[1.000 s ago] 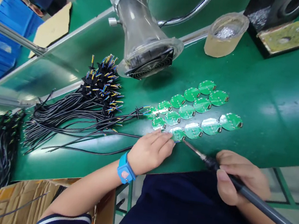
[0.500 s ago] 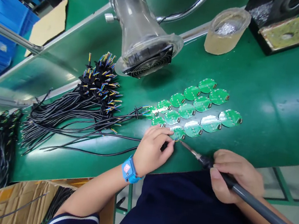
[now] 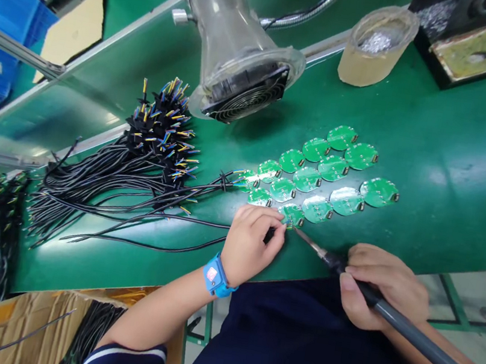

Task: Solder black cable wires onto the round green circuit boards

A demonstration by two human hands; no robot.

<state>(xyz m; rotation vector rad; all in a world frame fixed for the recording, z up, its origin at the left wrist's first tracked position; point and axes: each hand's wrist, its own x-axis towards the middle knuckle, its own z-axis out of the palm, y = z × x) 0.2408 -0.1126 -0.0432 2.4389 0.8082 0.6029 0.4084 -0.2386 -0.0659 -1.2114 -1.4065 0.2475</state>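
Observation:
My left hand (image 3: 255, 241), with a blue wristband, is closed on the end of a black cable (image 3: 196, 252), beside a round green circuit board (image 3: 291, 215). Thin coloured wire ends show at its fingertips. In my right hand (image 3: 385, 285) is a soldering iron (image 3: 412, 332), its metal tip touching or very near the wires at that board's lower edge. More round boards (image 3: 334, 168) lie in slanting rows on the green table (image 3: 449, 176). At the left end of the rows, a cable's wires reach another board (image 3: 250, 181).
A heap of black cables (image 3: 100, 185) with coloured ends lies left. A fume duct with a fan (image 3: 247, 94) hangs over the table. Behind stand a tape roll (image 3: 375, 49) and a sponge on a stand (image 3: 476, 52). A cardboard box (image 3: 20, 325) is at lower left.
The view has shifted slightly, moving the boards a little to the right in the picture. Both hands keep nearly the same pose, and the iron tip stays by the same board.

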